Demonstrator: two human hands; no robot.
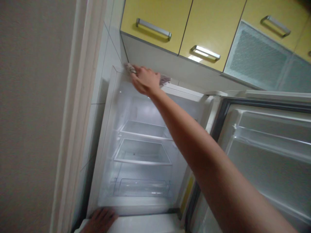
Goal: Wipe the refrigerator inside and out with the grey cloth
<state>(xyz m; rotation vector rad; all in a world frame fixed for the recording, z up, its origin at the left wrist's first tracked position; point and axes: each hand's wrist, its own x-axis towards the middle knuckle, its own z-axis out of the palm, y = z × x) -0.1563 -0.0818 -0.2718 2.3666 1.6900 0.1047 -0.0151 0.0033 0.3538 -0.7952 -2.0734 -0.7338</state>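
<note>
Two bare hands show in the head view, both at an open white refrigerator (103,142). The right hand (147,79) is at the end of an arm that stretches in from the lower right and crosses in front of the interior. Its fingers are bent closed over a mottled brown-and-pale cloth (165,80), which sticks out on both sides of the hand. The cloth is at the refrigerator's top front edge, towards the left corner and just below the underside of the yellow cabinets (157,13). Blur hides the exact grip of each finger, and whether the cloth presses on the edge cannot be told.

The left hand (103,217) is at the bottom of the view, palm down by the lower left corner of the opening, on or just over a white ledge (145,223). Its fingers look extended and loosely parted, with nothing visible in them, though they are blurred too.

Inside the refrigerator are an upper shelf (145,128), a lower shelf (143,151) and, beneath them, a clear drawer (143,187). The refrigerator door (272,168) stands swung out on the right, edged by a dark gasket (217,124). A tiled wall (98,87) runs alongside on the left.
</note>
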